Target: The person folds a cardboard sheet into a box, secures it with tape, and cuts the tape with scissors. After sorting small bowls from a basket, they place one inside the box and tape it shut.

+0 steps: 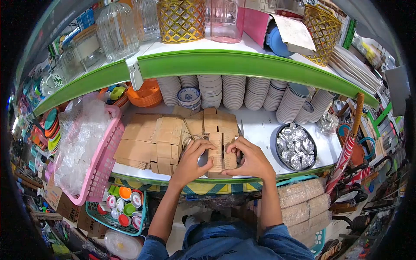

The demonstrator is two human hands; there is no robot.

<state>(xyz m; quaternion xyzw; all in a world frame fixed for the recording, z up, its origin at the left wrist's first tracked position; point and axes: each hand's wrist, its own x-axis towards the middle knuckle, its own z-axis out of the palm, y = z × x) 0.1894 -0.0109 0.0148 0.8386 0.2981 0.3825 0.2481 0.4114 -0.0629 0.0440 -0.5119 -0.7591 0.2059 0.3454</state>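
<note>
Between my hands, at the shelf's front edge, stand narrow pieces of brown corrugated cardboard (215,152), side by side with a dark gap between them. My left hand (193,158) grips their left side, fingertips on top and thumb at the lower edge. From the right, my right hand (249,158) holds them with curled fingers on the upper face and the thumb along the bottom edge. Folded cardboard pieces (169,134) lie in a bundle just left of and behind my hands. What the cardboard encloses, if anything, is hidden.
Stacked bowls (234,93) line the shelf's back. A dark round pan (278,151) of silvery foil-like pieces sits right. A pink basket (93,177) with bubble wrap stands left, above a teal basket (99,219) of colourful lidded items. Glassware (118,32) stands on the green-edged upper shelf (242,65).
</note>
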